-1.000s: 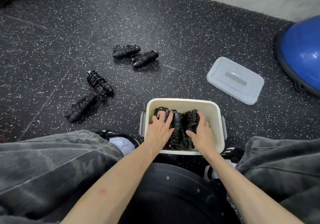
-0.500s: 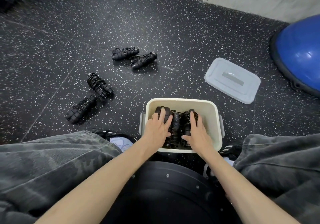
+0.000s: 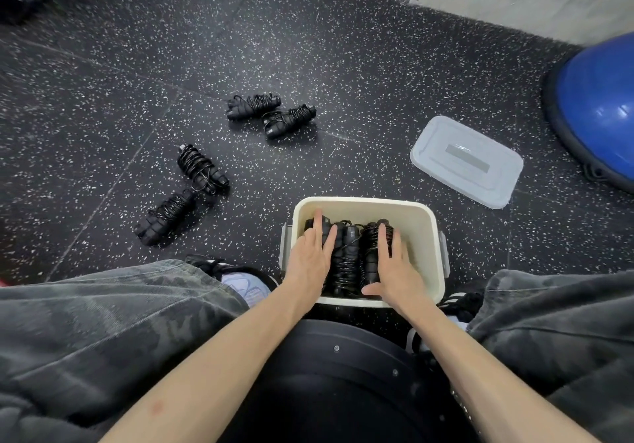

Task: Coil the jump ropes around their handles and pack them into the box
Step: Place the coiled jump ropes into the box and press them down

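Note:
A cream plastic box [image 3: 420,223] stands on the floor between my knees. Several black coiled jump ropes [image 3: 346,260] lie side by side in its left part. My left hand [image 3: 310,259] presses flat on the leftmost coils with straight fingers. My right hand [image 3: 394,271] lies flat on the rightmost coil, thumb at the near end. Two more coiled ropes [image 3: 271,114] lie together on the floor further out. Another pair [image 3: 185,195] lies to the left of the box, joined by a loose strand.
The box's grey lid [image 3: 466,161] lies upside up on the floor to the right. A blue balance dome [image 3: 600,113] sits at the right edge. My knees in grey trousers flank the box, and a black round stool [image 3: 329,381] is under me.
Both hands shifted slightly on the coils in the box, the right hand sliding left and flattening over the rightmost rope. The ropes on the floor stayed put.

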